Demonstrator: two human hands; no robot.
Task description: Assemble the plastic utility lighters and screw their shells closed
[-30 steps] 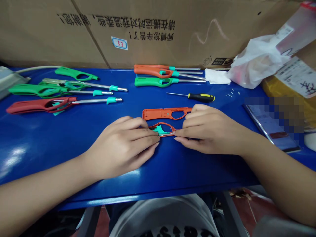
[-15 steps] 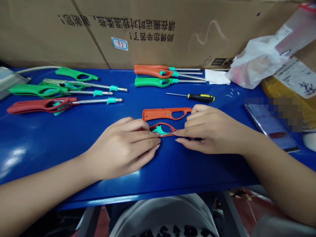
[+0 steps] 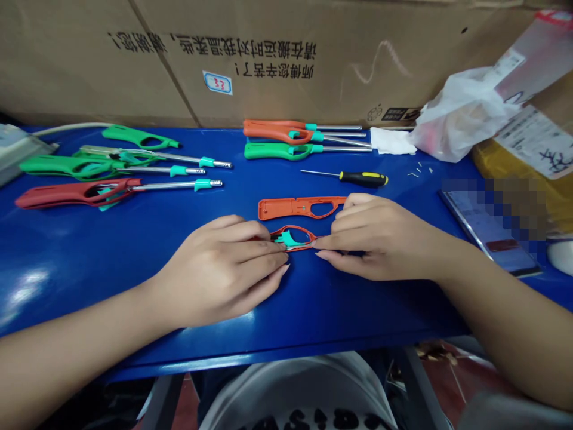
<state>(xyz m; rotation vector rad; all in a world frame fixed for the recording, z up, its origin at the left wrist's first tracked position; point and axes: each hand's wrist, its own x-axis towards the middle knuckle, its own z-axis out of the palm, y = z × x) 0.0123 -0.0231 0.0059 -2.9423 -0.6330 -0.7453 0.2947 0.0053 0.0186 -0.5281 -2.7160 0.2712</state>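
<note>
An orange lighter casing half (image 3: 306, 230) lies under my hands at the middle of the table, with a teal trigger (image 3: 290, 239) set inside it. My left hand (image 3: 233, 269) is closed over its handle end, fingers pressed on the casing and hiding much of it. With thumb and fingertips, my right hand (image 3: 367, 239) pinches the nozzle end. A thin part runs along the casing's lower edge between the two hands. The other orange casing half (image 3: 286, 208), hollow side up, rests just behind, its right end covered by my right hand.
Green lighters (image 3: 67, 166) and a red lighter (image 3: 76, 193) lie at the left. Behind are an orange lighter (image 3: 277, 129), a green lighter (image 3: 277, 150) and a screwdriver (image 3: 363, 178). A phone (image 3: 492, 236) lies right; a cardboard box (image 3: 268, 95) stands along the back.
Both hands keep their hold on the casing with only tiny finger shifts. The view has moved slightly; other things stay in place.
</note>
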